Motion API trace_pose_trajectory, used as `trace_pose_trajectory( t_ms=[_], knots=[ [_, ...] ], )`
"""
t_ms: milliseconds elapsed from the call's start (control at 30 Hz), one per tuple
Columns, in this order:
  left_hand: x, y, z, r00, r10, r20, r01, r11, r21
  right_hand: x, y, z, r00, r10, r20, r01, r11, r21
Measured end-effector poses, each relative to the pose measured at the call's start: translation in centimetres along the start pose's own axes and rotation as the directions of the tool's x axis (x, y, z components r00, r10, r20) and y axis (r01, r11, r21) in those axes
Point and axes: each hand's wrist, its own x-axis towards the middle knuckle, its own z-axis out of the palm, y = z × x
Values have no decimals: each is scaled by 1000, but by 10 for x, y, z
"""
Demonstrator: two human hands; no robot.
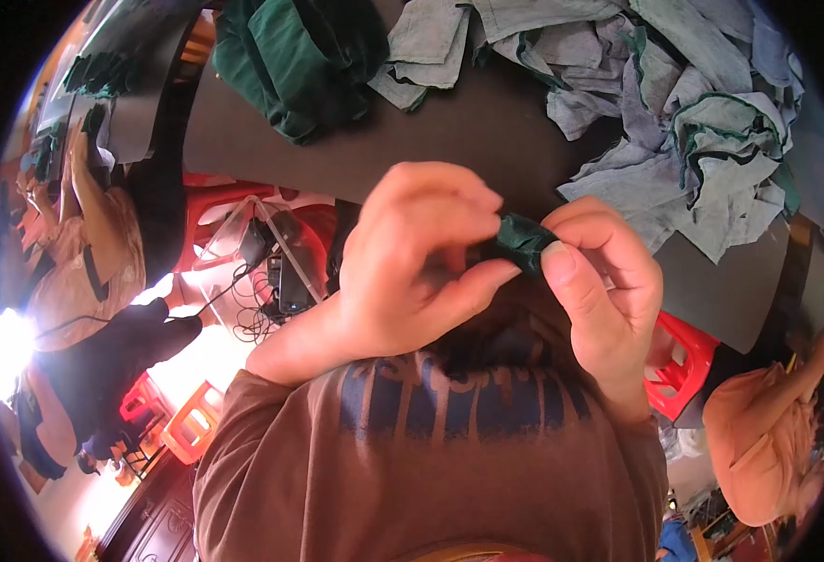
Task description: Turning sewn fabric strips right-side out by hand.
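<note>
In front of my chest a small dark green cloth piece (522, 238) is folded or rolled up between my two hands. My right hand (608, 286) pinches its right end between thumb and bent fingers. My left hand (412, 253) curls round the left end, thumb below and fingertips above, closed on the cloth. The left palm and part of the cloth are hidden by the fingers.
A dark table (468, 131) lies beyond my hands. On it sit a dark green cloth heap (304, 66) and a grey-blue pile of green-edged fabric pieces (655, 112). Red stools (679, 365) stand beneath. A person (84, 253) works at left, another (758, 440) at right.
</note>
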Motion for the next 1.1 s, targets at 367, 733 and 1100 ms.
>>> trace_pose_trajectory(
  t_ms=[367,733,1100],
  knots=[
    [3,-7,5,963,264,60,-268,901,342,-2,9,2,1000,16,4,-17,978,210],
    [5,-19,1,865,490,-107,-424,828,366,-8,11,6,992,85,96,-106,963,249],
    [10,-17,1,779,625,45,-562,665,491,-1,-13,-2,912,-410,6,374,825,-424]
  ],
)
